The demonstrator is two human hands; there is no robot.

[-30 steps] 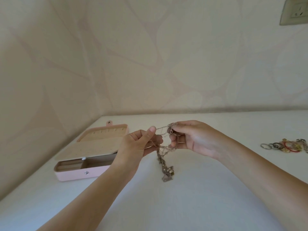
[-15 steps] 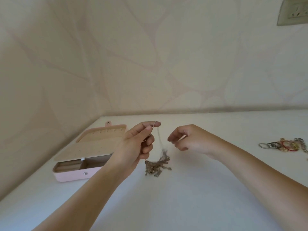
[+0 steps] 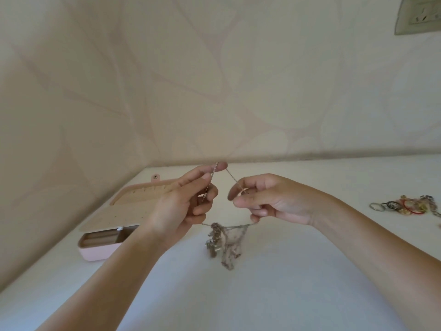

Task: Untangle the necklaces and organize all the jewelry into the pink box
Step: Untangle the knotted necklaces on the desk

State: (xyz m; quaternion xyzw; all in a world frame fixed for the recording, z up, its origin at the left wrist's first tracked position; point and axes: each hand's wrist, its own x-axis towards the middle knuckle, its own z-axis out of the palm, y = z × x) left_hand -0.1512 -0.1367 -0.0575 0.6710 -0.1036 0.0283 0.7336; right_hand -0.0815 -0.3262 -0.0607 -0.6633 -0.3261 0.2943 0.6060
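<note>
white table [image 3: 262,302]; leaf-patterned wall [image 3: 191,80] behind; socket [image 3: 420,14] on wall, upper right.

Between and below left hand [image 3: 183,207] and right hand [image 3: 269,201]: necklace tangle [image 3: 223,244], over table [image 3: 274,302]. Just left of left hand, on table: open box [image 3: 100,253]. Well right of right hand: jewelry pile [image 3: 405,206].

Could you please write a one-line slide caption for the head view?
Left hand and right hand hold the tangled necklaces over the table, near the open pink box.
</note>
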